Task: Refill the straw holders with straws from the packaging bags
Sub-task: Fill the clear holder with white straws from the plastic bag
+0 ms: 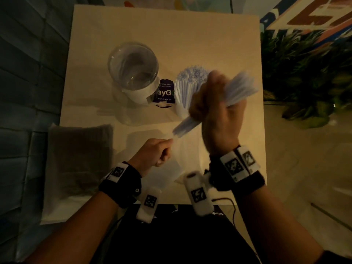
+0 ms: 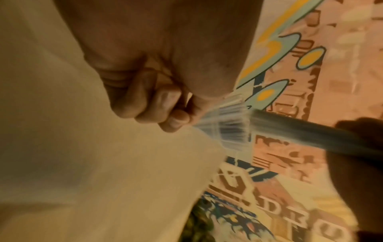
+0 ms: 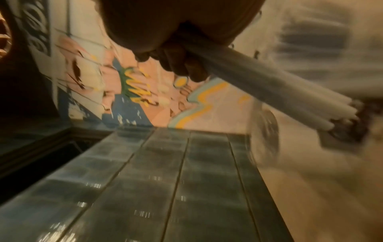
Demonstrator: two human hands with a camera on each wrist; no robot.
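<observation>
My right hand [image 1: 211,105] grips a blurred bundle of white straws [image 1: 234,92] above the table's right side; the bundle [image 3: 269,93] juts out past my curled fingers in the right wrist view. Close to the straws' lower ends, my left hand [image 1: 162,149] pinches the end of a clear packaging bag [image 2: 223,126]. An empty clear glass holder [image 1: 133,71] stands at the table's middle. Beside it on the right is a holder packed with white straws [image 1: 188,82], partly hidden behind my right hand.
A purple label [image 1: 163,93] sits between the two holders. A flat bag with dark grey contents [image 1: 76,161] lies over the table's near left corner. The table [image 1: 171,35] borders a green plant [image 1: 304,77] on the right and dark panelling on the left.
</observation>
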